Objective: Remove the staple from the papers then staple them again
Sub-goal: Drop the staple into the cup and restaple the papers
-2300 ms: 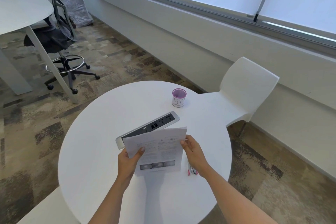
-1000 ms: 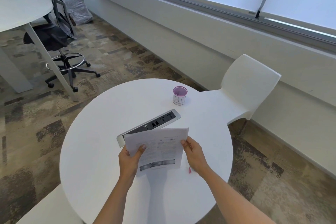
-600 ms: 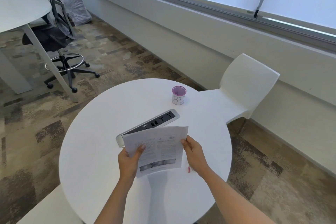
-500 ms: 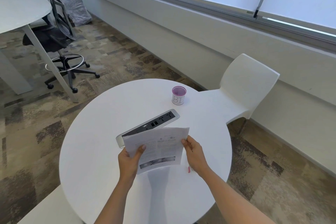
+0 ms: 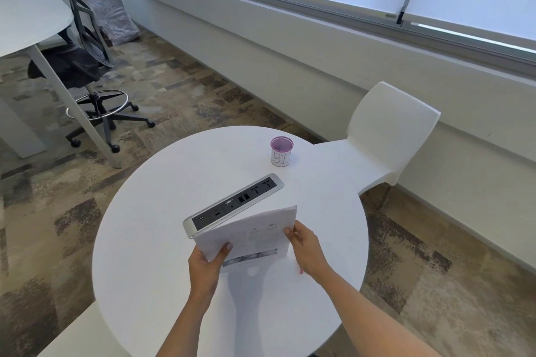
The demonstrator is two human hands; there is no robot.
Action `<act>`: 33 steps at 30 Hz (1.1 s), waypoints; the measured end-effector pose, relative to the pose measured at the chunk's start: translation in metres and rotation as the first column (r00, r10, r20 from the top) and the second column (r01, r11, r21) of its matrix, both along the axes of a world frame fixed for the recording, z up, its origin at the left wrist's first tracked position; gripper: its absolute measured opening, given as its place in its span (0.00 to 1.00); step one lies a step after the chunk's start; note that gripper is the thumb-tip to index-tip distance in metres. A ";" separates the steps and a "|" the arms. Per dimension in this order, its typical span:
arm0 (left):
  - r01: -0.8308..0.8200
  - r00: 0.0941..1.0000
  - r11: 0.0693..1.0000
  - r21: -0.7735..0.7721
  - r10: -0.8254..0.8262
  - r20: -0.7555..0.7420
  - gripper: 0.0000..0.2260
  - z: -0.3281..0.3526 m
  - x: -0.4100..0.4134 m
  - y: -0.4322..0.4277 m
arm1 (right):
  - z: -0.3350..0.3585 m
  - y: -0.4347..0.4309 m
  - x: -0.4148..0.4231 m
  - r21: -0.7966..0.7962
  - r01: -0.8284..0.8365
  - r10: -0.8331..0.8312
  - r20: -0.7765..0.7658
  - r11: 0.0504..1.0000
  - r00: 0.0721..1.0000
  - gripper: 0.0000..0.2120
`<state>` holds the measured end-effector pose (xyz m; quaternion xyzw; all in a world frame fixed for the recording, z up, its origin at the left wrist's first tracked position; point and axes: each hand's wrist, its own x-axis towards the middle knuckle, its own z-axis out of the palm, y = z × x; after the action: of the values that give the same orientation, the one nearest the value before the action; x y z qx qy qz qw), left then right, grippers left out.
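I hold a thin set of printed white papers [image 5: 255, 236] a little above the round white table [image 5: 162, 240], tilted towards me. My left hand [image 5: 207, 266] grips the papers' lower left edge, thumb on top. My right hand [image 5: 306, 249] pinches their right edge. A small pink object [image 5: 301, 271] shows on the table just under my right wrist, mostly hidden. No staple can be made out on the papers.
A grey power and socket strip [image 5: 235, 204] is set into the tabletop just beyond the papers. A purple-rimmed cup [image 5: 281, 151] marked "BI" stands at the far side. A white chair [image 5: 385, 136] is at the right, a black office chair [image 5: 87, 66] at the far left.
The papers have stayed in both hands and tipped slightly, their lower edge lifting. The pink object is now more covered by my right wrist.
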<state>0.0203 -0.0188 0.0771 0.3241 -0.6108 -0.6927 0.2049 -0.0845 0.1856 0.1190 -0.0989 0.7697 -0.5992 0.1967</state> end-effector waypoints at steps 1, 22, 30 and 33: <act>0.008 1.000 1.000 -0.004 -0.008 0.005 0.20 -0.002 0.000 -0.001 | 0.000 0.000 0.000 0.009 0.003 -0.003 0.002 1.000 1.000 0.11; 0.043 0.997 0.999 0.011 -0.044 0.056 0.10 -0.005 -0.003 0.001 | -0.012 0.002 -0.005 0.159 -0.009 0.011 -0.014 0.987 1.000 0.12; 0.127 0.990 0.991 -0.038 -0.124 0.071 0.07 0.021 -0.010 -0.012 | 0.001 0.000 -0.012 0.017 -0.005 0.004 0.069 1.000 0.998 0.11; 0.142 0.988 0.990 0.010 -0.143 0.061 0.08 0.030 -0.017 -0.015 | 0.005 -0.001 -0.016 -0.056 0.032 -0.023 0.149 0.998 0.989 0.11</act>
<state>0.0037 -0.0338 0.1072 0.3015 -0.6365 -0.6970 0.1348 -0.1005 0.1846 0.1242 -0.0491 0.7366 -0.6296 0.2421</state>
